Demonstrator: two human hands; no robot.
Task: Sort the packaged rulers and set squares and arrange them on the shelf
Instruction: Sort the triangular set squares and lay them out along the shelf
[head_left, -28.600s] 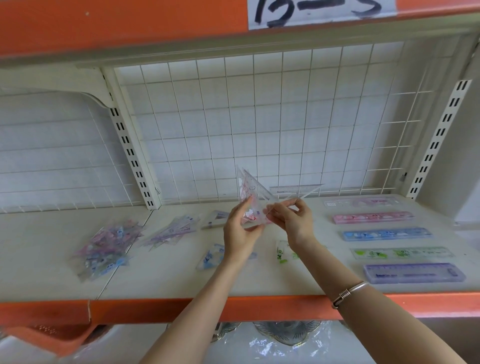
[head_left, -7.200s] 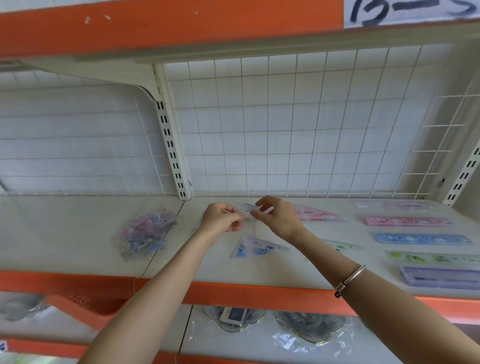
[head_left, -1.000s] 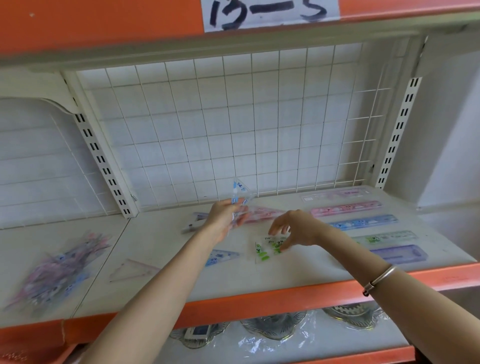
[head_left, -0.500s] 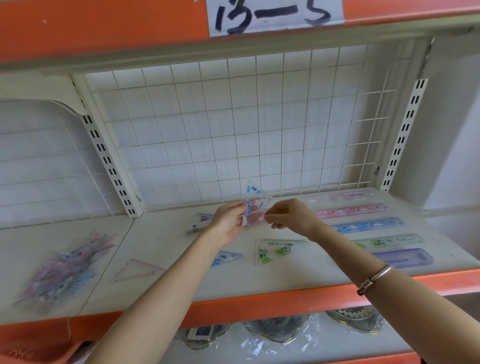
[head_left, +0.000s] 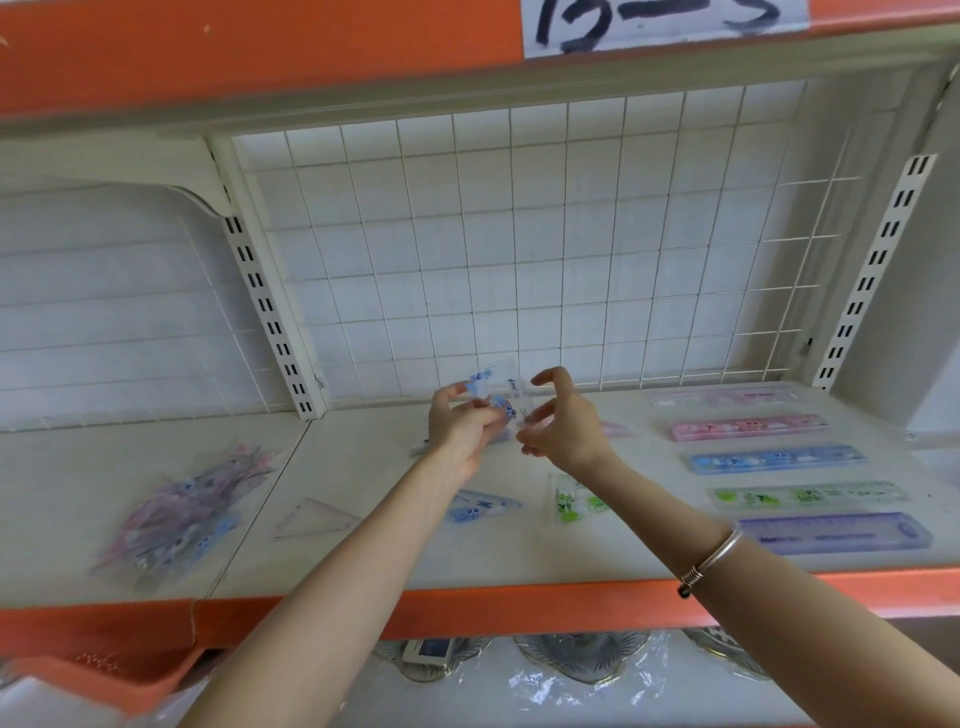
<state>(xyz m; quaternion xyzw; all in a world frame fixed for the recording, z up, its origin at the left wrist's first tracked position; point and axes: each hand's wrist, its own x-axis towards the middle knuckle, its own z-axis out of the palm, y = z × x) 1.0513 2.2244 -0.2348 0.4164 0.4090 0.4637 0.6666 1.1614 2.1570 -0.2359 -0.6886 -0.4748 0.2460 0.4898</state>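
White shelf (head_left: 363, 467) bears rulers (head_left: 774, 460); left grip (head_left: 460, 426) pinches blue set square (head_left: 493, 387), right grip (head_left: 566, 431) spread.

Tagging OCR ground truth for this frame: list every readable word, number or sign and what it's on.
"13-5", handwritten on the paper label on the upper orange beam; top cropped, so approximate.
Print on the pale ruler, pink ruler, blue ruler, green ruler, purple ruler: too blurred to read.
Print on the blue packet held by the left hand: too blurred.
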